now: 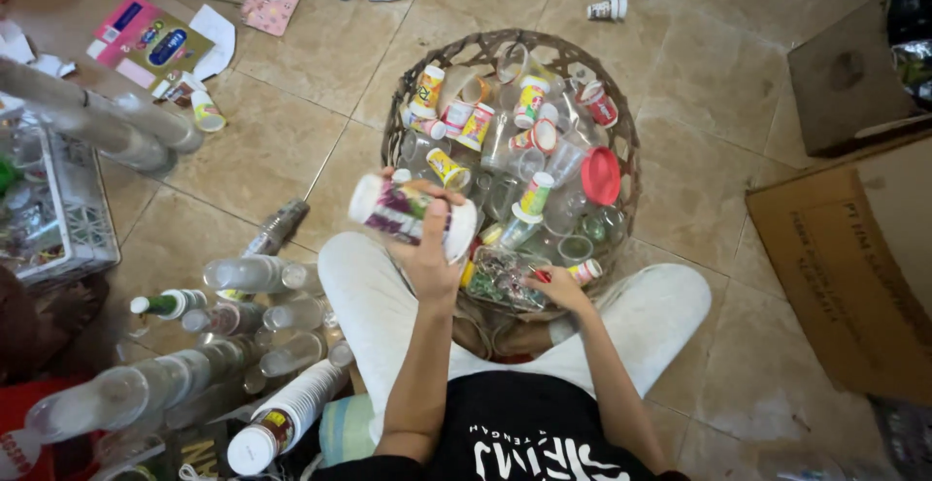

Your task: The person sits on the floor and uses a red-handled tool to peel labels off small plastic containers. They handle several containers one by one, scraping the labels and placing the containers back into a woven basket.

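Note:
I sit on the floor with a round woven basket (403,117) in front of my knees. It is full of clear plastic cups, small printed cups and a red lid (601,175). My left hand (425,256) is raised over the basket's near edge and grips a stack of white printed cups (408,211) lying sideways. My right hand (558,287) rests low at the basket's near rim, fingers closed on a crumpled clear plastic piece (500,277).
Long stacks of clear cups (155,384) and a white cup stack (286,418) lie on the floor at my left. A wire crate (68,209) stands far left. Cardboard boxes (854,277) sit at the right. Paper scraps litter the tiles beyond the basket.

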